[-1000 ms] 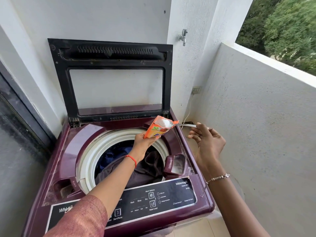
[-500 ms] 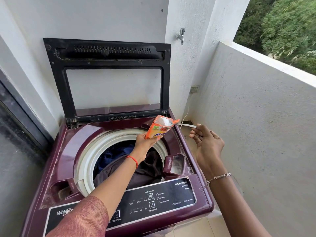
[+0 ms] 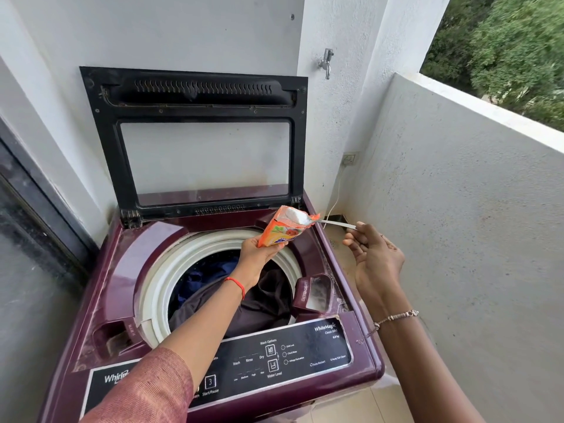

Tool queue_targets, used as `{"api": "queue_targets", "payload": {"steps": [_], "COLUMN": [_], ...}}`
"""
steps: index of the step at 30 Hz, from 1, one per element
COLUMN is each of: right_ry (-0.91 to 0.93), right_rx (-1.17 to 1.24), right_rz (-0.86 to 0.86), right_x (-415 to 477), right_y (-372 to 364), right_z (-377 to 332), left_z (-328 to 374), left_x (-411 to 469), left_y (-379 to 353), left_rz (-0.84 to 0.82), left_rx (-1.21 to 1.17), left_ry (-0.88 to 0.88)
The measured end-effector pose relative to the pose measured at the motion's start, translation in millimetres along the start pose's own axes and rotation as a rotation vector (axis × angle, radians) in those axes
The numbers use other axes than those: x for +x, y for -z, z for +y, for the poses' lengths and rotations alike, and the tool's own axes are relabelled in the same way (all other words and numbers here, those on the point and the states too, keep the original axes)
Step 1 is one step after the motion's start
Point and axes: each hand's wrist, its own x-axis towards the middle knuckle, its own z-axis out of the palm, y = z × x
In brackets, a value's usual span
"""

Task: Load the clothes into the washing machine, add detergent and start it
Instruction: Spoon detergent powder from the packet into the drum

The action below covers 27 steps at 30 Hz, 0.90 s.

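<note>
Your left hand (image 3: 259, 250) grips the orange detergent packet (image 3: 285, 227) by its lower end, mouth tilted toward the right of the frame, held above the drum's back rim. Your right hand (image 3: 374, 261) pinches the tail of a slim spoon (image 3: 331, 222), its bowl resting in the packet's mouth with white powder heaped on it. The clothes (image 3: 241, 288) are already down in the drum, centre frame, dark and blue. The lid (image 3: 195, 138) stands open behind. Now lift that spoon out level, no tipping, and keep the packet upright so nothing spills over the rim. I'd say your target is the detergent tray (image 3: 314, 293), low and right of the drum, just beside the control panel (image 3: 274, 358). Travel slowly and tip only once you're right over it.
</note>
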Motion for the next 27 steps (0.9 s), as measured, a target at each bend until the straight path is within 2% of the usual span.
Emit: {"api": "queue_targets", "payload": {"steps": [15,27], "right_ry": [0.011,0.06], "right_rx": [0.008,0.007], "right_rz": [-0.011,0.154], "right_x": [-11,-19], "right_y": [36,103], "right_z": [-2,28], "left_z": [-10,-17], "left_x": [0,-2], "left_y": [10,15], "left_rz": [0.034,0.048], "left_rx": [-0.097,-0.119], "left_ry": [0.027,0.039]}}
